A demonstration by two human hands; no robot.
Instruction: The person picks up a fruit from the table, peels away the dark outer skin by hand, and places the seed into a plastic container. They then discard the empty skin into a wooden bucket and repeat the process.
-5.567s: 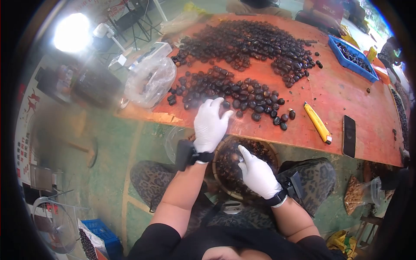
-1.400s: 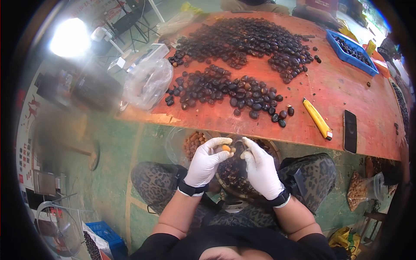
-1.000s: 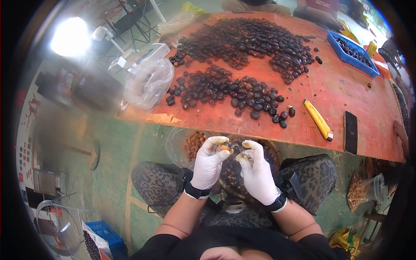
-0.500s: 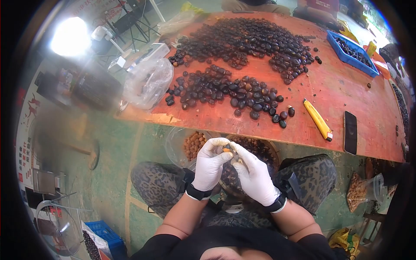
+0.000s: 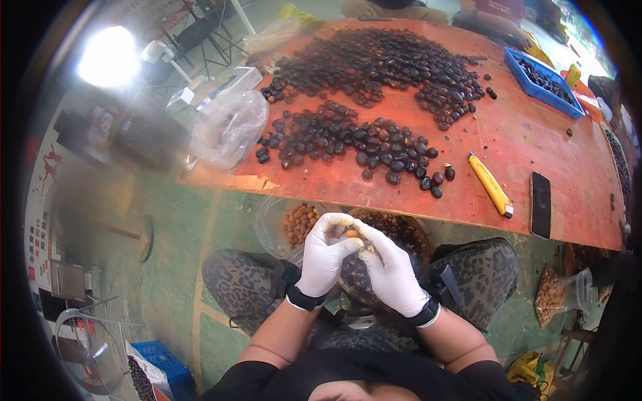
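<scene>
Both my hands wear white gloves and meet over my lap. My left hand (image 5: 324, 254) pinches a small orange peeled chestnut (image 5: 350, 233) at its fingertips. My right hand (image 5: 391, 271) presses against the same nut from the right; whether it holds a small tool is hidden. Below them sits a round basket (image 5: 416, 235) of dark shells. A clear bowl (image 5: 269, 220) with peeled tan nuts lies to its left. Dark unpeeled chestnuts (image 5: 348, 140) lie in piles on the red table (image 5: 535, 144) ahead.
A yellow utility knife (image 5: 490, 186) and a black phone (image 5: 539, 203) lie on the table's right part. A blue tray (image 5: 542, 79) of chestnuts stands far right. A clear plastic bag (image 5: 227, 127) sits at the table's left corner. Other people sit at the far edge.
My left hand came back from the table pile to my lap. Both hands have closed together on the peeled chestnut over the basket, and in the last half second they barely moved.
</scene>
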